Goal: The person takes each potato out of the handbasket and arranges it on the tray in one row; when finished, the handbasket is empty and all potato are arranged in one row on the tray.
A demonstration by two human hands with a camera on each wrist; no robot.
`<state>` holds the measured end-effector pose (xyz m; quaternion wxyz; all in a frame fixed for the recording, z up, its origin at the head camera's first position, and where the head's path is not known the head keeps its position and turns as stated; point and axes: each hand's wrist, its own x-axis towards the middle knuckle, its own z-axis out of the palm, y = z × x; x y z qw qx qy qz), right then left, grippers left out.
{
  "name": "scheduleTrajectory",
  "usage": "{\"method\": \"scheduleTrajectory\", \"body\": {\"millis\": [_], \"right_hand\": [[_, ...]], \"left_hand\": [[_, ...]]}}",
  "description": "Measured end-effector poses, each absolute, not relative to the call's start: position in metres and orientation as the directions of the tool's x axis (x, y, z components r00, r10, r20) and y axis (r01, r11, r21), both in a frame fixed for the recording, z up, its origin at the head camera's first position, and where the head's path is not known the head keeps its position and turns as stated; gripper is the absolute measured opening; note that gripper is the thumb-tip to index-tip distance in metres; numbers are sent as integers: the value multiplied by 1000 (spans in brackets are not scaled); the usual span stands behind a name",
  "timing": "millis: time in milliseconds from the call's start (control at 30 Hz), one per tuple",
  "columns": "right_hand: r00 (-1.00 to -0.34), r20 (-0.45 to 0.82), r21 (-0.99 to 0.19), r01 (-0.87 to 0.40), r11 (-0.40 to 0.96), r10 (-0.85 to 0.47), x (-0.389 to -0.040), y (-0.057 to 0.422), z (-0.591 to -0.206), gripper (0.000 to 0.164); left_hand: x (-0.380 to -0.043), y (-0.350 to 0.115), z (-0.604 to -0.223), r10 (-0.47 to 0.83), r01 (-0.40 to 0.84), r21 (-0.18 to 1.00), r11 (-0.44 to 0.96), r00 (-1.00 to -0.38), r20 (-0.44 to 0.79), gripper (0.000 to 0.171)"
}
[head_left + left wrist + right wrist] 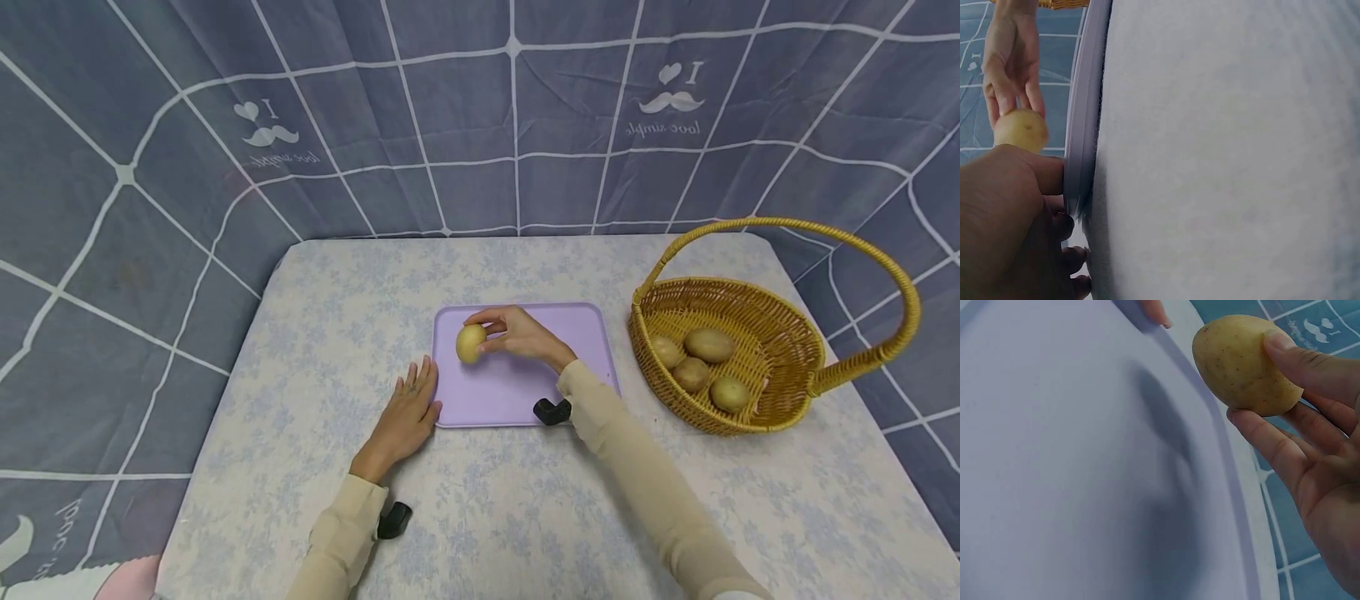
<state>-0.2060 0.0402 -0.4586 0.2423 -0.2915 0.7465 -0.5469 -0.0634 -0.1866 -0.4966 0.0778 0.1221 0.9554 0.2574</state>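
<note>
A yellow-brown potato [1241, 365] is pinched between the thumb and fingertips of my right hand [517, 333]. It is held above the left part of a lilac tray [480, 404], with a shadow on the tray surface below it in the right wrist view. My left hand [407, 414] rests by the tray's left edge, its fingers pointing away from me and touching the side. In the left wrist view the tray's rim [1082, 119] runs right along the left hand's digits, whose tips come down at the cloth.
To the right of the tray stands a wicker basket [651, 367] with a tall arched handle [795, 223]; several potatoes [709, 344] lie inside it. A pale floral cloth [337, 317] covers the table. Behind hangs a blue-grey checked curtain [465, 108].
</note>
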Motion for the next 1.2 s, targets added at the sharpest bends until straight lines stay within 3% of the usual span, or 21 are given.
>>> {"method": "scheduleTrajectory", "body": {"millis": [333, 900, 1200], "right_hand": [[-651, -67, -932, -230, 280, -756, -203, 25, -471, 43], [-690, -124, -807, -349, 477, -713, -194, -3, -474, 45], [-689, -102, -803, -369, 468, -718, -193, -4, -474, 48]], "left_hand": [[-64, -186, -496, 268, 195, 504, 842, -960, -77, 62], [-63, -186, -497, 265, 187, 514, 837, -961, -83, 62], [-63, -186, -498, 263, 194, 515, 835, -963, -64, 62]]}}
